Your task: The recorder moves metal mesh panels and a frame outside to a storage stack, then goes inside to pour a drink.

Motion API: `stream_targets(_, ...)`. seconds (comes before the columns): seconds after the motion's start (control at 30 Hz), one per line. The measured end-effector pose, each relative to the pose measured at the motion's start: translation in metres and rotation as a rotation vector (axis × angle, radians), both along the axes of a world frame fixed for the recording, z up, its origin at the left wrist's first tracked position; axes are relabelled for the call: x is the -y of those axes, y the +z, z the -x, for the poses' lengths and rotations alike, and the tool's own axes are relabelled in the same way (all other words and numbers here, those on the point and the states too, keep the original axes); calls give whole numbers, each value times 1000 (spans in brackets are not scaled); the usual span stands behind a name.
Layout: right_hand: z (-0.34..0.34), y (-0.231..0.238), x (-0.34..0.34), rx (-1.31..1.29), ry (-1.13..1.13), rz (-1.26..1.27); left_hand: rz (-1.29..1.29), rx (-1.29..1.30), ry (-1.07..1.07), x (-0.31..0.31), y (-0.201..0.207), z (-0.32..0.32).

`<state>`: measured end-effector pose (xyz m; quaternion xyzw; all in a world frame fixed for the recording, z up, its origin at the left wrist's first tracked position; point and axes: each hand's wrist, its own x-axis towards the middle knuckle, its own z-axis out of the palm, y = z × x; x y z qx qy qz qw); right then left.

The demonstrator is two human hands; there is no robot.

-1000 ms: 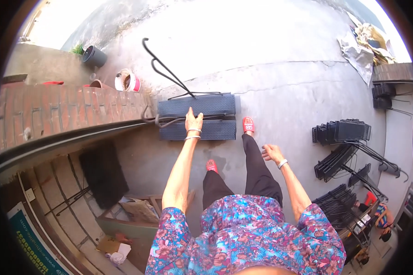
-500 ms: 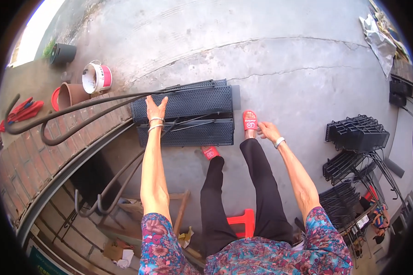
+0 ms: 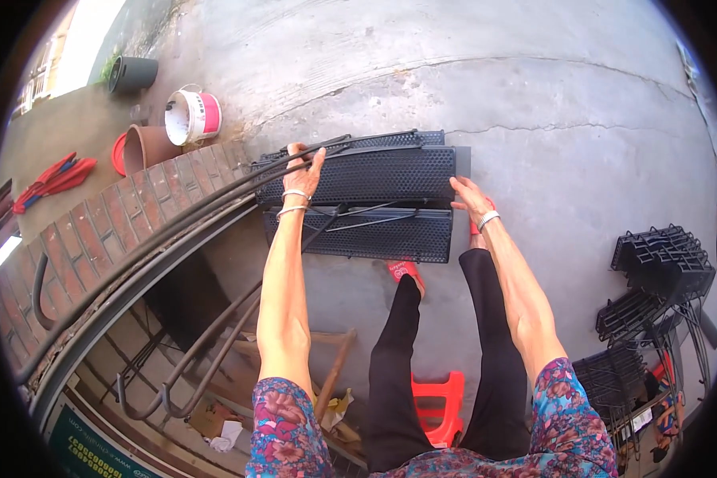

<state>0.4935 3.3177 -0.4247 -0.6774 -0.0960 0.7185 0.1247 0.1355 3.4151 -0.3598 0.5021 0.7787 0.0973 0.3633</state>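
My left hand point(image 3: 302, 177) is closed around dark metal rods point(image 3: 215, 195) at the left end of a black perforated metal rack point(image 3: 378, 175). These long rods run down to the left, with a bent hook point(image 3: 41, 291) at their far end. A second black perforated rack point(image 3: 382, 237) lies just nearer to me, and its hooked rods point(image 3: 207, 338) reach to the lower left. My right hand point(image 3: 473, 199) is at the right end of the upper rack, fingers extended and apart. Whether its fingertips touch the rack is hard to tell.
A brick ledge point(image 3: 95, 215) with a metal edge runs along the left. Beyond it stand a white and pink bucket point(image 3: 203, 115), a brown pot point(image 3: 147, 149) and a dark pot point(image 3: 134, 73). Stacked black wire racks point(image 3: 665, 267) are at right. A red stool point(image 3: 446, 406) is between my legs.
My left hand has closed round the rods, and their hooked end has swung down toward the ledge. My right hand has moved up from beside my foot to the rack's right end.
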Motion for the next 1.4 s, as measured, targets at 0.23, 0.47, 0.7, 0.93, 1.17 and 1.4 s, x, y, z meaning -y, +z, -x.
stream_targets(0.23,-14,-3,5,-194,-167,13,-85,74,8,7,-2,-4)
stream_targets(0.47,-5,12,5,54,-181,-12,26,-24,-104,10,17,6)
stream_targets(0.7,-19,49,3,76,-387,-58,-103,99,9,17,29,-3)
stream_targets(0.93,-23,83,2,20,-598,5,-96,337,275,20,36,-29)
stream_targets(1.17,-33,73,1,67,-626,47,97,170,-242,16,37,-31)
stream_targets(1.4,-63,83,21,181,-529,77,66,177,-539,-8,39,-57)
